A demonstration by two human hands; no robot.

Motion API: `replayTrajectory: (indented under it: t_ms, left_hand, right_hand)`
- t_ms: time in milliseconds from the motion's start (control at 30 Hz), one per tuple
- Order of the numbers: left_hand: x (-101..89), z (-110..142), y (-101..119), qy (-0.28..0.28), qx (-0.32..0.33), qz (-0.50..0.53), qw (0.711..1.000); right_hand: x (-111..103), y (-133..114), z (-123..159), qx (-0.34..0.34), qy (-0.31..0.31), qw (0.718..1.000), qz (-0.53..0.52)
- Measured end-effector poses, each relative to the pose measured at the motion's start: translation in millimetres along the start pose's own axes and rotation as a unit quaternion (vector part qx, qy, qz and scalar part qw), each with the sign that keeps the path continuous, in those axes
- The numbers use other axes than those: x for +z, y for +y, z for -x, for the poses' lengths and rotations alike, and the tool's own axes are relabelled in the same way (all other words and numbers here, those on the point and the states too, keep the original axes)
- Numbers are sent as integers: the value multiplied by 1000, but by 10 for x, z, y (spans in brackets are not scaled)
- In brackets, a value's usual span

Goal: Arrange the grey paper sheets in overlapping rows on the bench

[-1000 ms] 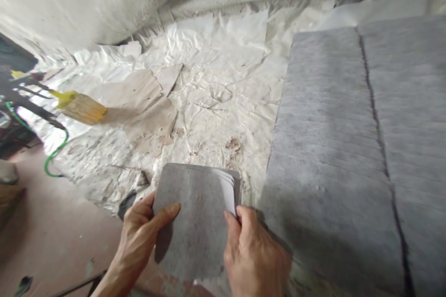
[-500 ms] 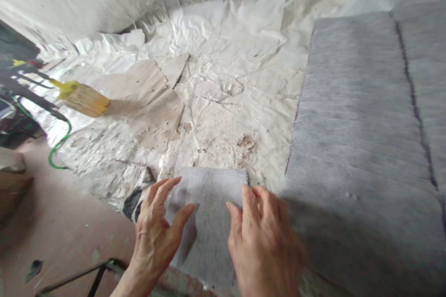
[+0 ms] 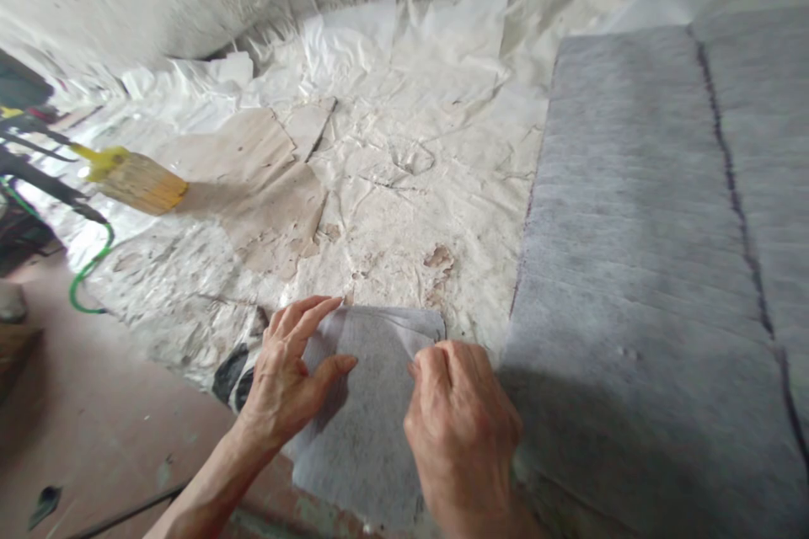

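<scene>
I see long grey felt strips [image 3: 632, 269] laid flat beside crumpled white sheeting [image 3: 410, 143]. Just left of them lies a small grey felt stack [image 3: 372, 404]. My left hand [image 3: 291, 379] presses it, fingers spread; my right hand [image 3: 461, 429] pinches its top sheet's edge.

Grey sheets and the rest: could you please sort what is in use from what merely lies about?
In use: left hand and right hand on the small grey sheet; laid grey sheets alongside.
Lying about: yellow brush, green hose, cardboard pieces.
</scene>
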State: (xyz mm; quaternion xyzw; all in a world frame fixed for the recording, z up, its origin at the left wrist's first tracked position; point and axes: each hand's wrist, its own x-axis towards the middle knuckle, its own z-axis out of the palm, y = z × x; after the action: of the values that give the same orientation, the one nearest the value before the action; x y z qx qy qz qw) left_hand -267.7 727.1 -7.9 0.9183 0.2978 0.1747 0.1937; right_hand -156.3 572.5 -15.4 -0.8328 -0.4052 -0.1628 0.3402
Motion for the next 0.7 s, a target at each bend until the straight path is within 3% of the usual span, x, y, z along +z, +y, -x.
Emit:
replayTrajectory:
  t_ms: [267, 567, 633, 700]
  left_hand:
    - [-39, -51, -10, -32, 21, 50, 998]
    - [-61, -47, -37, 30, -4, 87, 996]
    - [-152, -26, -75, 17, -25, 140, 990]
    - [-245, 12, -104, 11, -155, 201, 967]
  right_hand:
    - [-72, -21, 49, -10, 50, 995, -88]
    - [-216, -78, 141, -26, 12, 996, -79]
    - [-312, -142, 153, -20, 8, 996, -85]
    - [-397, -201, 156, 21, 28, 994, -104]
